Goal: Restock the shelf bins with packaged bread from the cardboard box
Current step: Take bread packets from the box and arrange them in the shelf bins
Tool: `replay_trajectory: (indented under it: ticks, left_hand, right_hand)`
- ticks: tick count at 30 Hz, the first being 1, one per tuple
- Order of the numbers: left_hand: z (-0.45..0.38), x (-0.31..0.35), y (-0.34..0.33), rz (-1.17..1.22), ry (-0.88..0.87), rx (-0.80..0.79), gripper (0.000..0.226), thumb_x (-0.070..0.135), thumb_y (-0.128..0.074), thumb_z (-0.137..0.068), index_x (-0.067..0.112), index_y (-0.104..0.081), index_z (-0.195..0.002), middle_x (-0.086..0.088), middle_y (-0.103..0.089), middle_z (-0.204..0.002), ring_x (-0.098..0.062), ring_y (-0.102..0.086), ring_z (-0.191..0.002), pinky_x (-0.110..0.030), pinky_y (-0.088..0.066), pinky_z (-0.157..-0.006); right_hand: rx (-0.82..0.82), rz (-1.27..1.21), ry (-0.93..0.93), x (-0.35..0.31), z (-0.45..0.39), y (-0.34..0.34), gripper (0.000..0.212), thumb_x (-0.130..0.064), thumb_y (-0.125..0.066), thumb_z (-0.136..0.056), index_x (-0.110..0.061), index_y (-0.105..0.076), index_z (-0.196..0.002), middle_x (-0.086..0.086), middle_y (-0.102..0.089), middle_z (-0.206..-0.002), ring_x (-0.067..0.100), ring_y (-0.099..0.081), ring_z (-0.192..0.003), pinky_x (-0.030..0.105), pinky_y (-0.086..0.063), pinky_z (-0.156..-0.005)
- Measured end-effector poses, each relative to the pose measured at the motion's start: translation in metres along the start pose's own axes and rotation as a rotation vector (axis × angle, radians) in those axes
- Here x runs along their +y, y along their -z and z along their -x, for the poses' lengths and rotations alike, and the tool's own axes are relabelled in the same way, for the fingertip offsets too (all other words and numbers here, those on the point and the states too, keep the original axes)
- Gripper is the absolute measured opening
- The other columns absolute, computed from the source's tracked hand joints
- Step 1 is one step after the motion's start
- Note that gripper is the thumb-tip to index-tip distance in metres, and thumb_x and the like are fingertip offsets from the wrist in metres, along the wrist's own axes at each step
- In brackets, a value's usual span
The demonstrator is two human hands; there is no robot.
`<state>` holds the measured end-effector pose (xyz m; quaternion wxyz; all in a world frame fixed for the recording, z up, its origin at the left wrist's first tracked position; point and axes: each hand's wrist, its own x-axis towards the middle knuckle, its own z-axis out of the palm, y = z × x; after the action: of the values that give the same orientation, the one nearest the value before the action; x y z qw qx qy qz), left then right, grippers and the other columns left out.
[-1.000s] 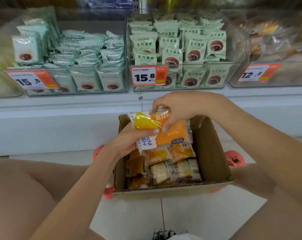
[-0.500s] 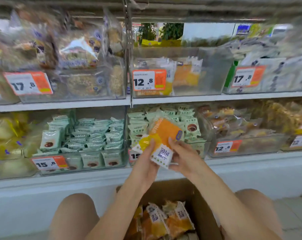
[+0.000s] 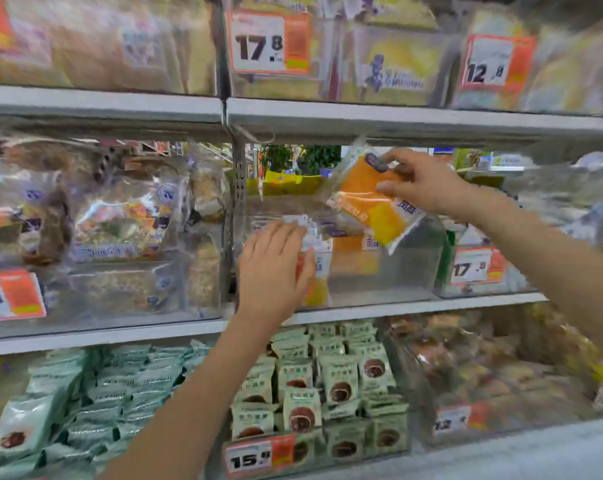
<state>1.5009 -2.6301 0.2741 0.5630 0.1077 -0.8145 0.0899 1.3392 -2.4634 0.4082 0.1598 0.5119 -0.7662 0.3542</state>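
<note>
The orange bread pack [image 3: 369, 199] is up in the air, tilted, just above the open top of the clear bin [image 3: 410, 265] on the middle shelf [image 3: 414, 306]. The right hand [image 3: 421, 185] holds the pack by its upper right side. The fingers are curled over its top edge and the thumb pinches it from the front. The pack is orange and yellow with a white end and shiny clear edges.

The left hand [image 3: 272, 268] is lower, at the front of the same bin. Its fingers are straight and close together, and they lie flat against the clear front wall, with the fingertips up near the rim. It holds nothing.

Inside the bin there are a few packs [image 3: 348, 244] of the same kind, standing toward the back. They look blurry through the plastic.

To the left, another clear bin holds big bags of bread [image 3: 120, 220]. To the right there is a price tag [image 3: 473, 265] that reads 17. On the shelf above, a larger price sign [image 3: 268, 43] reads 17.8 and another sign [image 3: 494, 64] starts with 12.

On the shelf below sit many small green packs [image 3: 334, 386] with a brown round cake in the picture. A tag [image 3: 258, 455] in front of them reads 15.
</note>
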Motion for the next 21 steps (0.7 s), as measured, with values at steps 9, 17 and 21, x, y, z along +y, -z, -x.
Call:
replay_trajectory:
  ticks: [9,17,21]
  left_hand:
    - [-0.002,-0.013,-0.047,-0.265,-0.046,0.137,0.037,0.029,-0.039,-0.092,0.009,-0.068,-0.081,-0.006,-0.067,-0.074,-0.026,-0.061,-0.069,-0.036,-0.041,-0.076]
    - [-0.002,-0.013,-0.047,-0.265,-0.048,0.162,0.031,0.029,-0.046,-0.088,0.010,-0.069,-0.079,-0.004,-0.068,-0.074,-0.025,-0.062,-0.068,-0.035,-0.041,-0.075]
    - [-0.002,-0.012,-0.047,-0.260,-0.039,0.134,0.032,0.029,-0.046,-0.089,0.010,-0.070,-0.080,-0.004,-0.069,-0.073,-0.025,-0.062,-0.067,-0.035,-0.041,-0.074]
  right_hand:
    - [-0.428,0.251,0.029,0.027,-0.078,0.004,0.027,-0.026,-0.072,-0.082,-0.031,-0.056,-0.104,-0.005,-0.061,-0.095,0.009,-0.058,-0.080,0.019,-0.043,-0.066]
    - [-0.668,0.266,0.040,0.066,-0.068,-0.085,0.029,-0.020,-0.077,-0.078,-0.022,-0.055,-0.097,-0.008,-0.048,-0.077,0.010,-0.049,-0.071,0.028,-0.041,-0.067]
    - [-0.563,0.251,0.074,0.069,-0.062,-0.096,0.036,-0.020,-0.080,-0.074,-0.019,-0.052,-0.097,-0.006,-0.049,-0.079,0.017,-0.049,-0.075,0.027,-0.040,-0.064]
